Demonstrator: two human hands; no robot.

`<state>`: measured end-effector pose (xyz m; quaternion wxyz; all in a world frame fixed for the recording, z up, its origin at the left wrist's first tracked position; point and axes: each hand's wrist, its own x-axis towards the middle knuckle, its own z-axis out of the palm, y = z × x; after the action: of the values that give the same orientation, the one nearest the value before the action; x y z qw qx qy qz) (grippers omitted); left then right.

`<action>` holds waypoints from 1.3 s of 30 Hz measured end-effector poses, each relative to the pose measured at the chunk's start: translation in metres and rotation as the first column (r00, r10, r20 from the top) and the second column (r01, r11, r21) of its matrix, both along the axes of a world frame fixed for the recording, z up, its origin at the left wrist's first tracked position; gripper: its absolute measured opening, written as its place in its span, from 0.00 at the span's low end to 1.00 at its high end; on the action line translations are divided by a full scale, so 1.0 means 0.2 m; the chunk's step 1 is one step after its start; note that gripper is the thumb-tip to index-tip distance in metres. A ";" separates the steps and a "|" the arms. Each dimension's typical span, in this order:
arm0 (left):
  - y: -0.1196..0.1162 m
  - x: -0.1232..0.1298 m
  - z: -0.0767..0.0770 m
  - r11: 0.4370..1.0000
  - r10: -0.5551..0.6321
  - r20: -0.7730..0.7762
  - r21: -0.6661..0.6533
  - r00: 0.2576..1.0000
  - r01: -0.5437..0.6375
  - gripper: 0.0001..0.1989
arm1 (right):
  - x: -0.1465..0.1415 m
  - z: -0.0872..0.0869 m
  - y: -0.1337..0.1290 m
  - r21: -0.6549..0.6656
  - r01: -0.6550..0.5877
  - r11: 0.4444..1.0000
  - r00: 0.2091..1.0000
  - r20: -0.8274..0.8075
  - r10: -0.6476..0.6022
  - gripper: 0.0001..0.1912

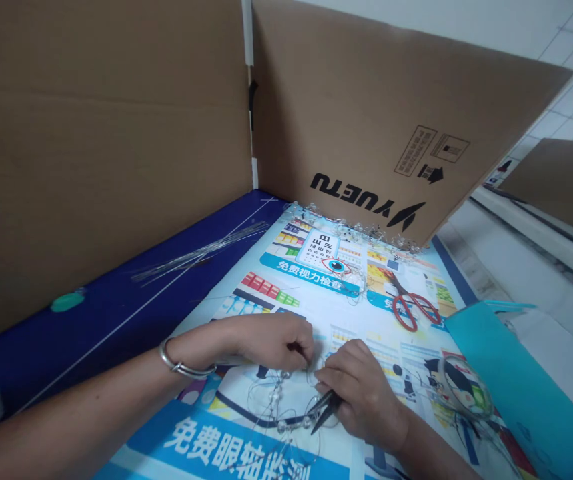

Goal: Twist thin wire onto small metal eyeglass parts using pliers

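Note:
My left hand [283, 341], with a silver bangle [186, 365] on its wrist, is closed in a pinch above the printed sheet. Thin wire seems to run from its fingertips, but the pinch itself is too small to make out. My right hand [366, 393] is wrapped round a dark pair of pliers [325, 408], whose tapered tip points down and left; the handles are hidden in the palm. Below and between both hands lies a loop of clear beads [282, 425] strung on thin wire, with loose wire ends around it. The pliers' tip is close to the beads.
Red-handled scissors [413, 310] lie farther up the sheet. A roll of wire or tape [465, 388] and a turquoise folder [521, 380] are at the right. Wire lengths [206, 250] lie on the blue surface. More beaded wire [366, 233] lines the cardboard wall [366, 120].

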<state>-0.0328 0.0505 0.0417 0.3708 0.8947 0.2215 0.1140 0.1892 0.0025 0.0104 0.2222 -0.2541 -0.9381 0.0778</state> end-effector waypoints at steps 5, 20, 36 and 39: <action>0.01 -0.01 0.00 0.992 -0.048 0.045 -0.113 0.998 0.053 0.10 | -0.03 0.01 0.03 -0.078 0.078 0.994 0.994 -0.071 -0.083 0.15; 0.03 -0.02 -0.10 0.996 -0.049 0.020 -0.079 0.999 0.050 0.13 | -0.12 0.04 0.03 -0.110 0.004 0.994 0.999 0.037 0.000 0.17; 0.02 -0.03 -0.07 0.994 -0.108 0.030 0.005 0.994 0.108 0.09 | -0.14 0.00 -0.02 -0.059 0.016 0.998 0.998 -0.055 -0.019 0.11; 0.01 -0.03 -0.07 0.994 -0.110 0.027 0.015 0.994 0.109 0.09 | -0.14 -0.01 -0.02 -0.079 0.039 0.996 0.998 -0.055 -0.044 0.11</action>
<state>-0.0380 0.0533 0.0272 0.3733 0.9064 0.1662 0.1073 0.1615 -0.0007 0.0074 0.2401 -0.2798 -0.9222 0.1169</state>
